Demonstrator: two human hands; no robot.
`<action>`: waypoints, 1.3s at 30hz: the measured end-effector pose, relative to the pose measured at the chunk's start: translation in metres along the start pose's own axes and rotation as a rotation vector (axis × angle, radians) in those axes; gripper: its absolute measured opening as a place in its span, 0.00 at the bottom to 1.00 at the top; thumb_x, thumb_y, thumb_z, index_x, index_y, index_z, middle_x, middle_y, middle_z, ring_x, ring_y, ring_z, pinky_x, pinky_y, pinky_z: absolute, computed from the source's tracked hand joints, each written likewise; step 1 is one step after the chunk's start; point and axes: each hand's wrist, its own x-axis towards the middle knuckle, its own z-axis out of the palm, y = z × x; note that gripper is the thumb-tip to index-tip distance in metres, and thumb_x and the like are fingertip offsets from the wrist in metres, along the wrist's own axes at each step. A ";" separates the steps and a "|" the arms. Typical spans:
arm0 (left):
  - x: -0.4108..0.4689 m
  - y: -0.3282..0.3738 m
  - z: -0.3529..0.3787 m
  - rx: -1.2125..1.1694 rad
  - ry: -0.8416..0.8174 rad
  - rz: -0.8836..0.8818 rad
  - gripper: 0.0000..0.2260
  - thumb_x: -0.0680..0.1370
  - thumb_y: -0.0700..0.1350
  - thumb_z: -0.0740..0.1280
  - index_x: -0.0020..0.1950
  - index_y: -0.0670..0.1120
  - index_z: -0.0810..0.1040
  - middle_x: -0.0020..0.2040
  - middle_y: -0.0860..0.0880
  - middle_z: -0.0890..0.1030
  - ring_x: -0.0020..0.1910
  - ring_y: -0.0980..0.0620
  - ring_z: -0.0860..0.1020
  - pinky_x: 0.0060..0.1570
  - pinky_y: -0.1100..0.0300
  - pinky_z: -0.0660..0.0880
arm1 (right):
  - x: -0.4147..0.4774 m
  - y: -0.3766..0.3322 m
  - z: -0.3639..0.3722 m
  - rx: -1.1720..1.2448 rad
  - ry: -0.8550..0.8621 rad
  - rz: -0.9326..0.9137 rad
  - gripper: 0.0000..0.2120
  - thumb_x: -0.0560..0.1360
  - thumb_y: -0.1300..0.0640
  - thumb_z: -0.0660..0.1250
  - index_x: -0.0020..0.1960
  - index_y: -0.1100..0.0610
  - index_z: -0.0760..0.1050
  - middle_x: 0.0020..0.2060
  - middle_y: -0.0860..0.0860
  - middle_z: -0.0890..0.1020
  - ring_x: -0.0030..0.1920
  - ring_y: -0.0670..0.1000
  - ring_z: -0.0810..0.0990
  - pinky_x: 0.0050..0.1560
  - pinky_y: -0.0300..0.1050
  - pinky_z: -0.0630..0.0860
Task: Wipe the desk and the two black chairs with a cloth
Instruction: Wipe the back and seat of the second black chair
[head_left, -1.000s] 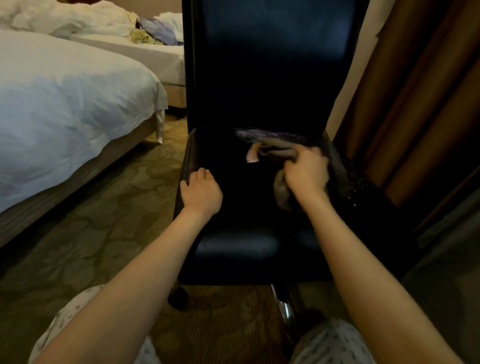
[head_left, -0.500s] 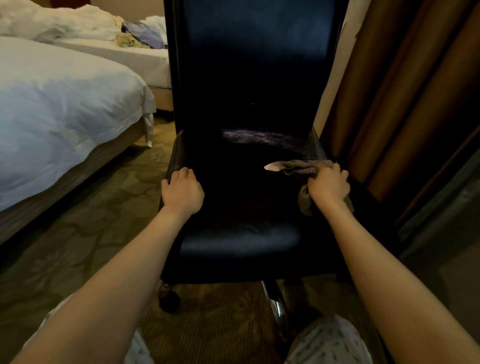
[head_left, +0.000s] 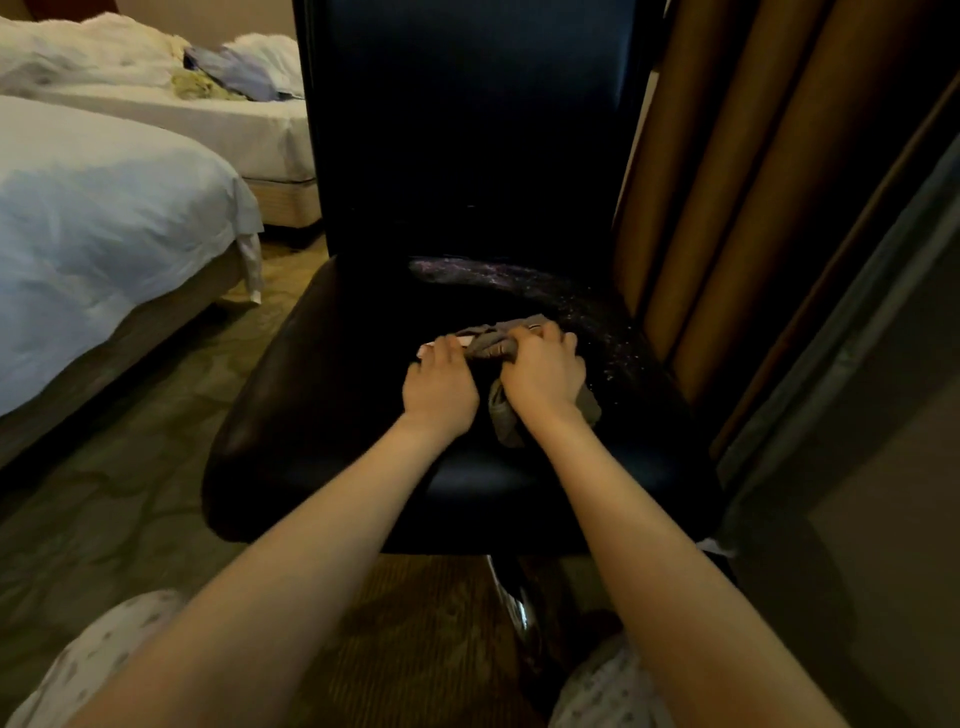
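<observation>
Head-worn view, down, close over chair (head_left: 363, 415)

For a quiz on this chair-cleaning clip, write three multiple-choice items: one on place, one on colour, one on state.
1. Where does the cloth lie?
A. on the chair seat
B. on the bed
C. on the carpet

2. What colour is the chair?
A. white
B. black
C. red

3. How is the cloth held?
A. by the left hand only
B. by no hand
C. by both hands

Answers:
1 A, it is bunched on the seat, in front of the backrest.
2 B, seat and backrest are both black.
3 C, the left hand and the right hand each grip it.
</observation>
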 end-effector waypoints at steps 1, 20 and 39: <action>-0.002 -0.003 0.005 -0.014 0.011 -0.008 0.25 0.80 0.44 0.53 0.75 0.37 0.51 0.74 0.40 0.59 0.71 0.42 0.61 0.66 0.52 0.62 | 0.001 0.009 -0.003 -0.011 0.009 0.013 0.20 0.77 0.54 0.61 0.69 0.50 0.68 0.68 0.56 0.66 0.66 0.59 0.64 0.61 0.54 0.67; -0.001 -0.039 -0.004 0.212 -0.030 0.072 0.25 0.82 0.46 0.48 0.76 0.36 0.46 0.76 0.40 0.53 0.74 0.42 0.54 0.71 0.45 0.52 | 0.012 0.020 -0.018 0.005 0.028 0.070 0.20 0.76 0.55 0.62 0.68 0.51 0.69 0.66 0.56 0.68 0.65 0.60 0.65 0.60 0.52 0.69; 0.009 0.029 -0.028 0.251 0.002 0.135 0.28 0.80 0.47 0.57 0.76 0.37 0.52 0.73 0.40 0.60 0.71 0.41 0.61 0.69 0.46 0.56 | -0.030 0.104 -0.060 0.282 0.240 0.376 0.17 0.75 0.56 0.61 0.63 0.51 0.75 0.56 0.59 0.77 0.57 0.62 0.75 0.51 0.50 0.74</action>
